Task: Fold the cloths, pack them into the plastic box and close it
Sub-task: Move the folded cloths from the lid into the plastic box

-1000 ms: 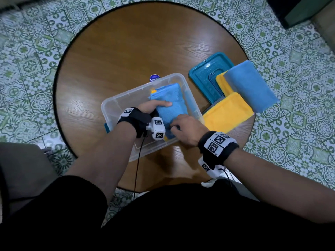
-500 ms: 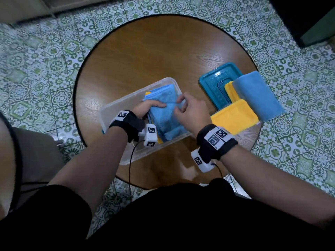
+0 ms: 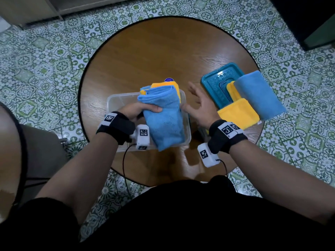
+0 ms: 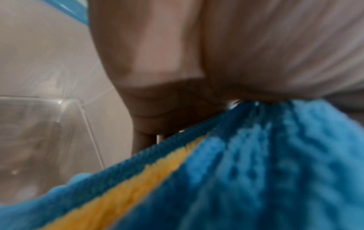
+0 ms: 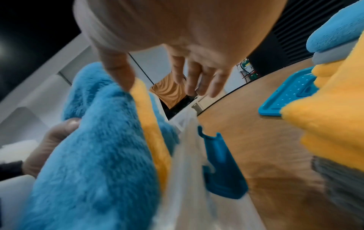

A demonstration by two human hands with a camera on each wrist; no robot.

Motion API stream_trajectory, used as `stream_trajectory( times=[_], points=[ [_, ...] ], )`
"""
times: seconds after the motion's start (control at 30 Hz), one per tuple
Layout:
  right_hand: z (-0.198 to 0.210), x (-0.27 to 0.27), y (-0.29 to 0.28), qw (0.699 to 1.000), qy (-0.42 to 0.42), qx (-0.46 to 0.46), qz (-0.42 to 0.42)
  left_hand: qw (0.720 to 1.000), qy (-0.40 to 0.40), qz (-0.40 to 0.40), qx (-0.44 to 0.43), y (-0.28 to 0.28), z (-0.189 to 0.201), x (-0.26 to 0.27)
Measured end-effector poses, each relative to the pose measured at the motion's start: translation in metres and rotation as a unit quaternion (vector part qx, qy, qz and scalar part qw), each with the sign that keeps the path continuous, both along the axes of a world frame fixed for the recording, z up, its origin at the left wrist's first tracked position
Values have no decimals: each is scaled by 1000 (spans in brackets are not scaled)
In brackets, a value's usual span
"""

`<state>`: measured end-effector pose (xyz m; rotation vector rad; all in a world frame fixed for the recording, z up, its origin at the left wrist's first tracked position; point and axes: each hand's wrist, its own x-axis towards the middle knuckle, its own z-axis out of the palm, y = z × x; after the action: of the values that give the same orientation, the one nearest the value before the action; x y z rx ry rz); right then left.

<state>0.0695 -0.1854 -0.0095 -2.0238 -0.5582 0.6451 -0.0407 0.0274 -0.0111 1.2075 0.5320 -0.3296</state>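
The person stands at the near edge of a round wooden worktop (image 3: 154, 57) on a green patterned tile floor (image 3: 45, 57). Their left hand (image 3: 140, 110) holds a bundle of folded cloths (image 3: 163, 113) above the clear plastic box (image 3: 116, 100). The thumb lies across the blue top layer and the fingers are tucked beneath, so this grip is closed round the bundle. A yellow cloth (image 3: 167, 85) peeks out at the bundle's far end, and the left wrist view shows a yellow edge sandwiched between blue layers.

The right hand (image 3: 199, 105) hovers just right of the bundle, over the box's right wall. Its fingers are spread and relaxed, and its grip is wide and holds nothing. In the right wrist view its thumb sits right at the bundle's far edge, though I cannot tell whether it touches.

The box stands on the near part of the worktop, open, with a teal latch (image 5: 222, 165) hanging on its right side. Further right lies the teal lid (image 3: 215, 84), flat on the worktop. A stack of folded cloths rests partly on it, with a blue cloth (image 3: 257, 93) uppermost and a folded yellow cloth (image 3: 239, 113) under its near left side. A small round purple sticker (image 3: 168, 80) shows just beyond the bundle.
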Motion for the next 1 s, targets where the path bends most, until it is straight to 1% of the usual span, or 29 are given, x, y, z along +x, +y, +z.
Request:
stream_trajectory(
  times=[0.03,0.13,0.2,0.27,0.33,0.4,0.5,0.57,0.63,0.67,0.7,0.77,0.83,0.9,1.0],
  points=[
    [6,-2,1,999,17,20,24,999,-22,5,-23,2,5,-2],
    [21,-9,11,992,54,15,113,994,-78,22,-71,3,22,-4],
    [18,-11,21,985,116,23,128,990,-101,47,-87,3,30,-4],
    [10,-11,29,978,163,27,131,989,-106,69,-80,2,32,-4],
    [9,-10,32,979,154,-15,130,987,-98,91,-94,1,29,-6],
    [13,-9,33,980,114,-59,152,983,-104,109,-110,0,24,-9],
    [19,-2,32,975,81,-107,179,979,-114,146,-82,1,19,-12],
    [26,5,32,966,95,-129,201,974,-106,189,-71,9,15,-15],
    [38,11,36,952,107,-148,245,969,-101,217,-67,21,11,-21],
    [43,13,40,946,106,-161,261,971,-101,209,-49,28,11,-25],
    [45,15,46,939,106,-174,276,978,-99,184,-22,35,12,-28],
    [48,17,58,924,105,-209,302,989,-80,112,48,46,13,-34],
    [47,19,68,912,120,-245,308,992,-56,53,102,53,16,-37],
    [49,16,77,896,128,-284,317,993,-13,9,119,55,15,-40],
    [45,11,91,868,97,-363,324,989,69,-23,127,47,10,-42]
  ],
)
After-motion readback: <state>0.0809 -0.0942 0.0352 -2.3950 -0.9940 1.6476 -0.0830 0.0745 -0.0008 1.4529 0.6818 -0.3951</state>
